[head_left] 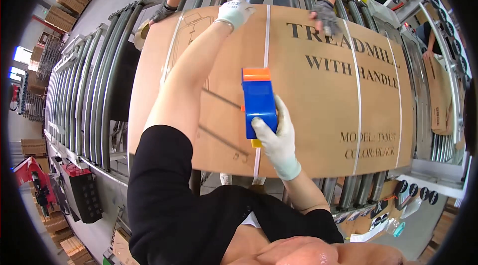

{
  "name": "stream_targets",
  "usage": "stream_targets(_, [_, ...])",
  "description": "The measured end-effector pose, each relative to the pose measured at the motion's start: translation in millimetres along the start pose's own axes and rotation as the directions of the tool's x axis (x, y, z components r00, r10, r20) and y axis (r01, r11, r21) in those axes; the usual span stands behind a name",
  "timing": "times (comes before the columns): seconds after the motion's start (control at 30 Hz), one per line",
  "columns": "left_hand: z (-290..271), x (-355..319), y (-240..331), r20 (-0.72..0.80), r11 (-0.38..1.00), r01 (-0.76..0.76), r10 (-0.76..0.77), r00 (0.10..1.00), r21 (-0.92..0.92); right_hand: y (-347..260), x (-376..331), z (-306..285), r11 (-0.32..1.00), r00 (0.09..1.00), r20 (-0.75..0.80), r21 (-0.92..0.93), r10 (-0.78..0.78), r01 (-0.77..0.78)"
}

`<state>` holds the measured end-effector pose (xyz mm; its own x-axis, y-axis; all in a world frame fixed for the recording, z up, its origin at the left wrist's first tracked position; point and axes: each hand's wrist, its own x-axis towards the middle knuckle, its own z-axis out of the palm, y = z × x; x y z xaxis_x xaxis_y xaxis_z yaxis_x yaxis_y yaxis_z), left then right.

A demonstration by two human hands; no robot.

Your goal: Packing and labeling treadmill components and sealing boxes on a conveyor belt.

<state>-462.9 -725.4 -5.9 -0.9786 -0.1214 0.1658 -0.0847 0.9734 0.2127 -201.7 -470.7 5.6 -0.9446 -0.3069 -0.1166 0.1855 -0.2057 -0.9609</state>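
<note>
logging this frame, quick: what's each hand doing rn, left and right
Left hand: open, resting flat on the far edge of the cardboard box.
Right hand: closed around the blue tape dispenser on the box.

You see bright, even overhead light, sharp at the centre; the carton (318,91) shows soft sheen, no hard shadows. Straight rollers (89,96) bend near the black fisheye rim, where detail blurs.

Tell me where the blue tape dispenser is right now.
In the head view, the blue and orange tape dispenser sits mid-frame on the large brown cardboard box, gripped by the white-gloved right hand.
</note>
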Motion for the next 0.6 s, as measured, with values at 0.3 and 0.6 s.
stream_targets(0.3, [91.0,104.0,-0.1,-0.091,0.99,0.075,-0.086,0.992,-0.118,-22.1,114.9,2.5,0.998,0.996,-0.063,-0.002,0.063,-0.063])
stream_targets(0.6, [77.1,-1.0,0.4,-0.338,0.973,0.11,-0.175,0.925,-0.203,-14.6,73.8,-1.0,0.999,0.997,-0.06,0.003,0.054,-0.054])
